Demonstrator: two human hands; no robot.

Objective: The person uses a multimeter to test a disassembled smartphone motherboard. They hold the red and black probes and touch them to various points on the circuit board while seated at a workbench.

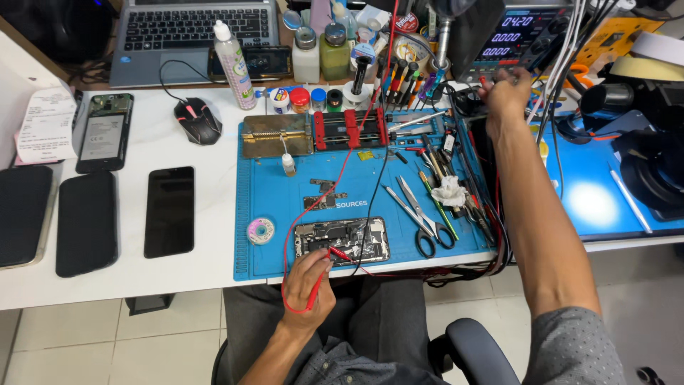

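White desk (206, 214) carries a blue repair mat (278, 192), where the left hand (308, 281) pinches a red probe (329, 251), tip touching an opened phone (342, 239) just ahead of it. Beyond lie scissors (427, 221). Farthest, the right hand (507, 93) reaches a power supply (520, 32); its grip cannot be told.

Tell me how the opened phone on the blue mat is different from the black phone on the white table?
The opened phone shows its metal insides; the black phone shows only a dark, blank face. The opened phone lies sideways on the blue mat, with the left hand pressing a red probe to it; the black phone lies lengthwise, untouched. Both lie flat.
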